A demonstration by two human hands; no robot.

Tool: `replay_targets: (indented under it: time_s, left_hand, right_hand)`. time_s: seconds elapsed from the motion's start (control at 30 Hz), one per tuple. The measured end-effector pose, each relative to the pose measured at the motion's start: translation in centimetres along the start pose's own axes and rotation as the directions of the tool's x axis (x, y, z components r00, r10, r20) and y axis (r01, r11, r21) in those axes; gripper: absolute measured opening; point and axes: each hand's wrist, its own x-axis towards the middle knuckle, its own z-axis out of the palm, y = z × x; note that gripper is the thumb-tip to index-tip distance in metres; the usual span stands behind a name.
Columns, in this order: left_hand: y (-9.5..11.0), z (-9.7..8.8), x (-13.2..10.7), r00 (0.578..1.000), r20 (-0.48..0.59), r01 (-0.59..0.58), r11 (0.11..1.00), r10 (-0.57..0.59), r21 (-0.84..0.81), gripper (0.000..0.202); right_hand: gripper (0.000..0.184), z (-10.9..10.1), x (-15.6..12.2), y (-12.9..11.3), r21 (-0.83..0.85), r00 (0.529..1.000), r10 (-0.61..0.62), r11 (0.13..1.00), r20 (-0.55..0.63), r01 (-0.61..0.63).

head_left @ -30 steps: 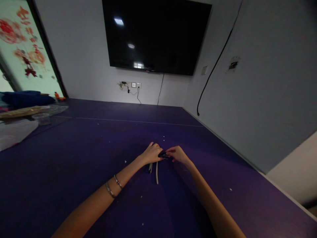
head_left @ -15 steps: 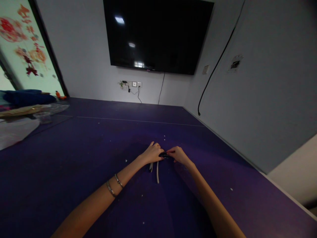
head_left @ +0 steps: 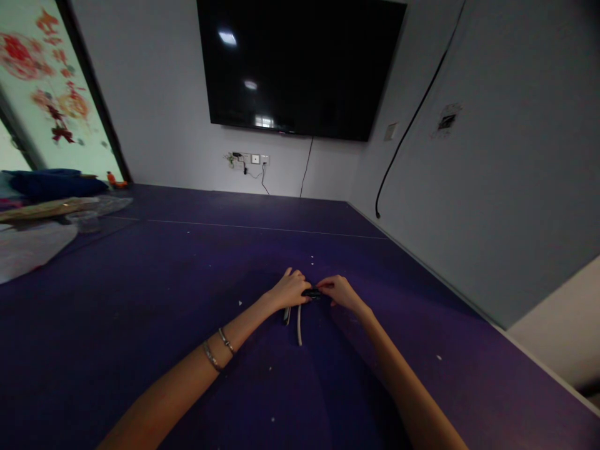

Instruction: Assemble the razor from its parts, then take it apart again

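Note:
My left hand (head_left: 289, 290) is closed on one end of a small black object (head_left: 311, 293), too small to name. At its other end, the fingertips of my right hand (head_left: 338, 291) pinch together against it. A pale, cord-like strip (head_left: 299, 328) hangs down from under my left hand toward the purple surface. Beside it, a shorter piece in black and white (head_left: 286, 316) sticks out below the same palm. How these strips join the black object is hidden by my fingers.
The wide purple surface (head_left: 210, 262) carries scattered white scraps. Plastic bags (head_left: 37, 247) and dark blue cloth (head_left: 56, 184) lie at the far left. A television (head_left: 300, 69) hangs on the back wall above sockets (head_left: 255, 159). A black cable (head_left: 412, 122) dangles along the right wall.
Both hands stay almost in place around the black object. My right fingertips shift very slightly, and the whole view moves a little.

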Motion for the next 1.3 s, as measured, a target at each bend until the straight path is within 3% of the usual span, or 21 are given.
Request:
replay_targets:
  time_s: [0.2,0.4,0.47,0.57,0.67,0.77,0.93,1.3]
  left_hand:
    - [0.2,-1.1,0.0,0.998,-0.068,0.018,1.0,-0.018,0.011,0.033]
    - [0.6,-5.5,-0.1,0.968,-0.18,0.173,0.984,-0.176,-0.032,0.02]
    - [0.8,-6.9,-0.5,0.96,-0.13,0.24,0.967,-0.25,-0.089,0.02]
    - [1.0,-7.9,-1.7,0.935,0.067,0.354,0.922,-0.348,-0.158,0.021]
    - [1.2,-7.3,-3.1,0.881,0.23,0.447,0.887,-0.413,-0.12,0.02]
    - [1.6,-5.9,-4.4,0.838,0.277,0.502,0.863,-0.471,-0.052,0.026]
    - [2.4,-3.9,-5.2,0.829,0.237,0.519,0.854,-0.507,0.012,0.041]
    - [3.2,-1.5,-4.9,0.822,0.233,0.527,0.849,-0.52,0.037,0.03]
  right_hand:
    - [0.021,0.1,0.2,1.8,0.076,0.985,0.017,0.997,-0.174,-0.004]
    - [0.029,0.2,0.3,4.0,0.208,0.947,0.081,0.978,-0.311,-0.016]
    - [0.03,0.3,0.4,4.3,0.226,0.944,0.089,0.974,-0.318,-0.015]
    - [0.029,0.4,0.4,4.4,0.22,0.945,0.086,0.975,-0.315,-0.016]
    - [0.03,0.4,0.5,4.4,0.225,0.943,0.095,0.974,-0.32,-0.022]
    - [0.03,0.4,0.5,4.3,0.233,0.94,0.101,0.972,-0.327,-0.023]
    - [0.028,0.4,0.5,4.3,0.225,0.939,0.109,0.974,-0.325,-0.035]
    - [0.028,0.3,0.2,3.8,0.281,0.933,0.132,0.959,-0.334,-0.035]
